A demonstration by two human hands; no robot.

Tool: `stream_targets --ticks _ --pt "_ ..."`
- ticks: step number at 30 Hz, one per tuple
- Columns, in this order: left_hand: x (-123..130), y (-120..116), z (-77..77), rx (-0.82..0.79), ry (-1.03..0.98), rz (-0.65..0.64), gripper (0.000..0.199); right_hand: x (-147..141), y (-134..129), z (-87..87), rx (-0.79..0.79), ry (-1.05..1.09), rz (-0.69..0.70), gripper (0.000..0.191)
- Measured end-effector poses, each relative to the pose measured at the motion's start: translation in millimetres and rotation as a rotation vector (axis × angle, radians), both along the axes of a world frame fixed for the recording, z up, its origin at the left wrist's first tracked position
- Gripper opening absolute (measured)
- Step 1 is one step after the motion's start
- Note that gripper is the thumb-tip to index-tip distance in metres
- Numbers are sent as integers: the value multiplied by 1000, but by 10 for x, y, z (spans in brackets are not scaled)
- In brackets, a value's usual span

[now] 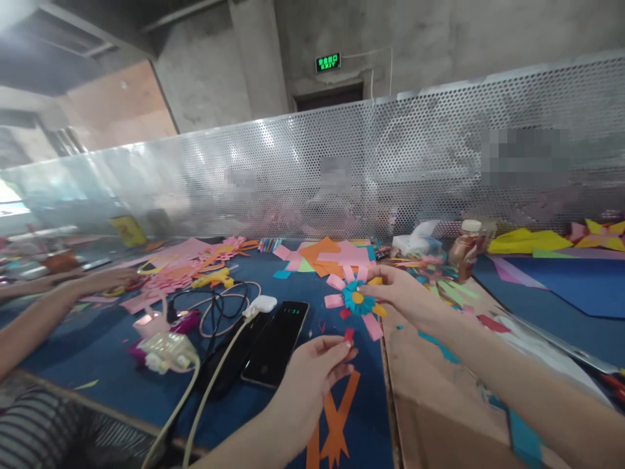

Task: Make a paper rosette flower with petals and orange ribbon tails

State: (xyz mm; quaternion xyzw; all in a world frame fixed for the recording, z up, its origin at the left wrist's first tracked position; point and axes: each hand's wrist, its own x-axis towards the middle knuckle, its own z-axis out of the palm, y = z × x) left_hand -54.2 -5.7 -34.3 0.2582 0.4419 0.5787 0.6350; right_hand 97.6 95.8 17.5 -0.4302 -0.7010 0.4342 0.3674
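Observation:
Held up over the table is a paper flower (358, 298) with a blue ruffled ring, a yellow centre and pink and yellow petals. My right hand (398, 293) pinches it by its right edge. Just below and left of it, my left hand (319, 365) has thumb and forefinger closed on a small red paper piece (348, 335). Another red bit shows at the flower's lower edge; whether it is attached I cannot tell. Orange paper strips (336, 423) with notched ends lie under my left hand.
A phone (277, 345), cables and a power strip (168, 348) lie left of my hands. Farther back are a yellow glue gun (213, 279), coloured paper sheets (327, 254) and a bottle (465, 251). A co-worker's arm (58, 299) reaches in from the left. Perforated metal panels (293, 176) stand behind.

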Motion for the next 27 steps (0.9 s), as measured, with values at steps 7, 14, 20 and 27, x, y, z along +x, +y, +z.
stream_targets --ticks 7,14,20,27 --pt "114 69 26 126 -108 94 21 -71 -180 118 -45 121 16 22" --pt "105 43 72 153 -7 87 23 -70 -166 65 -60 130 16 26" --pt "122 37 71 175 -34 73 23 -102 -190 78 -72 165 62 29" --pt "120 49 38 137 2 93 21 -119 -229 92 -45 161 35 28"
